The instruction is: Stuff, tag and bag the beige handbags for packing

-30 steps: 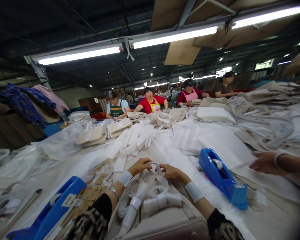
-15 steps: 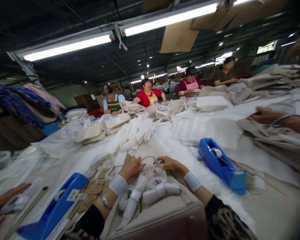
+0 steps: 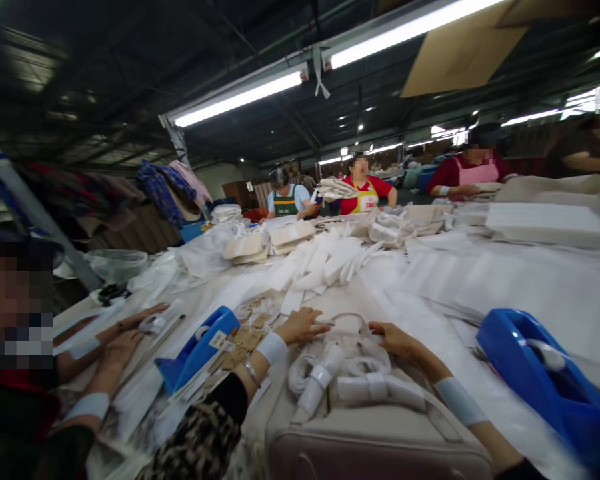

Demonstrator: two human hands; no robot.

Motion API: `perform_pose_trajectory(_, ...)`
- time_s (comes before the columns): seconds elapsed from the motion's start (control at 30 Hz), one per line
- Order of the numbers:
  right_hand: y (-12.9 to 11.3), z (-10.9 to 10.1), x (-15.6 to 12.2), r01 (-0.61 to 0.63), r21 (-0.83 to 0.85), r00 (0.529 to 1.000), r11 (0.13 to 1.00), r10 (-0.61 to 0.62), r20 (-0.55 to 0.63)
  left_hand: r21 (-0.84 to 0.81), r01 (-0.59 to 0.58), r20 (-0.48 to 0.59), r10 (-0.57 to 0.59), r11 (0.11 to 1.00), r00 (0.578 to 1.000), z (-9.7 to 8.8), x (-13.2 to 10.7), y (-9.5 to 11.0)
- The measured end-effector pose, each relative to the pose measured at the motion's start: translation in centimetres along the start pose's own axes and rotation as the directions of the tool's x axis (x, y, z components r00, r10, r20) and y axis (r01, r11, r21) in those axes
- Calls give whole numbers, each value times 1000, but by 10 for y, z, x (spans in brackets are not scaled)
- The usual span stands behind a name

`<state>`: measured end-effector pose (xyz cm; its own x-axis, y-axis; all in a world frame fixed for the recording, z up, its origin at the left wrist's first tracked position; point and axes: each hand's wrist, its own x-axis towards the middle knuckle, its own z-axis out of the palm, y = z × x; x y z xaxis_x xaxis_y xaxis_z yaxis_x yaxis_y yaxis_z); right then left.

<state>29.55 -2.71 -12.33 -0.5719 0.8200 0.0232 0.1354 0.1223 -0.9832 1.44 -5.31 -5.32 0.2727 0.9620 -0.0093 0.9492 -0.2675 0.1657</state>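
Note:
A beige handbag [image 3: 380,447] lies in front of me, its straps rolled and bundled in white wrapping [image 3: 320,383]. A thin looped handle [image 3: 353,317] rises at its far side. My left hand [image 3: 300,327] is just left of this loop, fingers stretched toward it with a gap between them. On the other side, my right hand [image 3: 395,340] has its fingers closed at the loop's right end, by the white wrapping. The exact contact of its fingertips is hard to make out.
Blue tape dispensers stand left [image 3: 200,350] and right [image 3: 545,373]. Brown tags [image 3: 253,330] lie near my left hand. White foam strips [image 3: 330,260] and folded beige bags [image 3: 270,240] are piled farther back. A co-worker's hands [image 3: 125,347] work at the left; other people stand across the table.
My view has turned left, bringing the left co-worker further into sight. My left hand's fingers have gone from curled to stretched out. The handbag stays between my hands.

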Motion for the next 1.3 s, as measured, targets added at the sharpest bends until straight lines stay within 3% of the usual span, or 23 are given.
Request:
perform_pose_trajectory(0.1,-3,-8,-3,40,45,998,998,-38,-58,-62,93,-59,-96,994,994,-22,-3,-30)
perform_pose_trajectory(0.2,-2,-14,-4,88,131,966,987,-53,-252,-66,254,-91,-259,965,962,-46,-10,-69)
perform_pose_trajectory(0.33,7,-15,0,116,202,896,972,-15,-444,-58,423,-43,-425,904,904,-53,-25,-102)
perform_pose_trajectory(0.47,14,-12,2,98,257,833,962,62,-550,-77,510,-23,-513,857,858,-35,-34,-106)
perform_pose_trajectory(0.6,15,-11,1,104,273,810,956,78,-581,-91,561,15,-562,823,827,-23,-29,-103)
perform_pose_trajectory(0.73,14,-10,1,122,288,806,950,74,-587,-131,588,-35,-596,798,802,-27,-22,-99)
perform_pose_trajectory(0.83,13,-10,2,139,297,799,945,71,-598,-195,595,-114,-620,780,776,-41,-21,-95)
perform_pose_trajectory(0.97,7,-12,2,166,297,779,940,60,-625,-372,515,-189,-606,772,772,-71,-19,-81)
perform_pose_trajectory(1.13,-24,-22,-8,235,288,778,928,-2,-629,-671,177,-191,-398,720,897,-118,-23,-38)
perform_pose_trajectory(1.23,-62,-26,-24,300,269,803,915,-89,-590,-771,-17,-207,-224,637,952,-142,-31,-2)
perform_pose_trajectory(1.3,-92,-25,-38,340,243,818,908,-158,-552,-837,-117,-209,-113,535,971,-156,-37,23)
